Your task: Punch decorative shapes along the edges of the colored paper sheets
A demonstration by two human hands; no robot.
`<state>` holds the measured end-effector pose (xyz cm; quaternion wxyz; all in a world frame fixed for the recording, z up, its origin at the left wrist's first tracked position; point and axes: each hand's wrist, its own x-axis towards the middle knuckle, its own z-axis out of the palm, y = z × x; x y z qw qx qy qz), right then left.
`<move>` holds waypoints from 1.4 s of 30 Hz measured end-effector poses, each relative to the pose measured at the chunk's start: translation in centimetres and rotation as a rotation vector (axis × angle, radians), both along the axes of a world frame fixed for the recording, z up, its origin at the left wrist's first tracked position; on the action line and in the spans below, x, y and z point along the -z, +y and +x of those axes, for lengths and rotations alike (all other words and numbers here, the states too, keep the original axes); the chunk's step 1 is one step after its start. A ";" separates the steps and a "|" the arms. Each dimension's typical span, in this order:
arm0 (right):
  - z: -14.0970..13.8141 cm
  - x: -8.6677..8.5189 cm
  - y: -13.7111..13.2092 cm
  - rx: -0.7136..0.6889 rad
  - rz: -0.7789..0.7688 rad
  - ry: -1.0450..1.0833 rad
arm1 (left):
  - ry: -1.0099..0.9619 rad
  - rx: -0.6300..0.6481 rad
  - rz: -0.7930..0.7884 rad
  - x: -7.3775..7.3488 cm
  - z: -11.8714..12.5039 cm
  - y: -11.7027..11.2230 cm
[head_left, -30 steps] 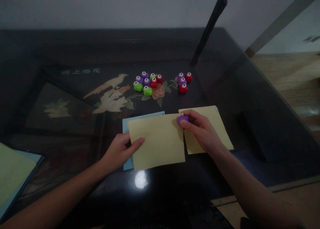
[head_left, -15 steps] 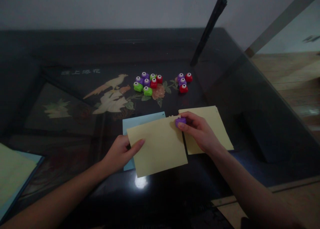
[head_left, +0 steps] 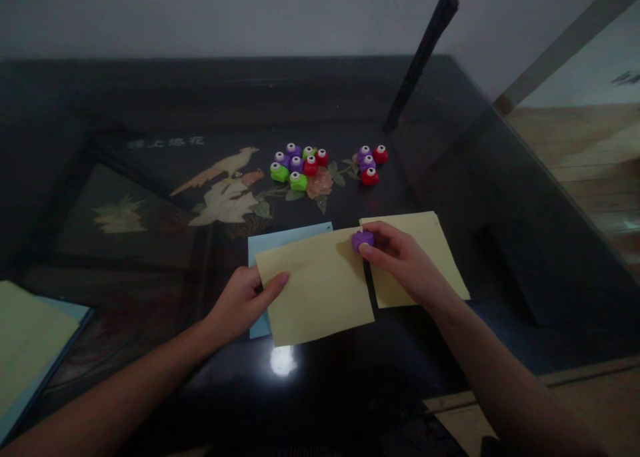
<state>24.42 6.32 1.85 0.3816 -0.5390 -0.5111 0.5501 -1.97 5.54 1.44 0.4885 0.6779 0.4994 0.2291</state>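
One pale yellow sheet [head_left: 320, 287] was pinched at its left side by the left hand [head_left: 247, 300] — thumb on top — while the right hand [head_left: 400, 260] gripped a purple punch [head_left: 363, 241] at the sheet's upper right corner. Blue paper [head_left: 285, 235] lay partly hidden behind the sheet, and yellow paper [head_left: 431, 237] just right of it. Well beyond the sheet sat a large punch cluster [head_left: 297, 165] and a smaller cluster [head_left: 369, 164].

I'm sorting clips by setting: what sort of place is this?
Probably a room in a home: a glossy dark table with a bird-and-flower picture, a plain wall behind and wood-look flooring beyond.
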 end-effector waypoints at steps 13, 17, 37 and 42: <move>0.2 -0.6 0.0 0.013 -0.001 0.019 | -0.067 -0.093 -0.068 0.4 -0.2 -0.3; 0.2 -0.7 0.1 0.050 -0.027 0.066 | -0.069 -0.151 -0.077 0.3 -0.3 -0.2; 0.4 0.2 -0.1 0.028 -0.121 0.234 | -0.136 -0.314 -0.203 -0.1 -0.7 0.4; 0.2 -0.3 -0.1 0.074 -0.120 0.251 | -0.287 -0.421 -0.330 -0.3 -0.9 0.6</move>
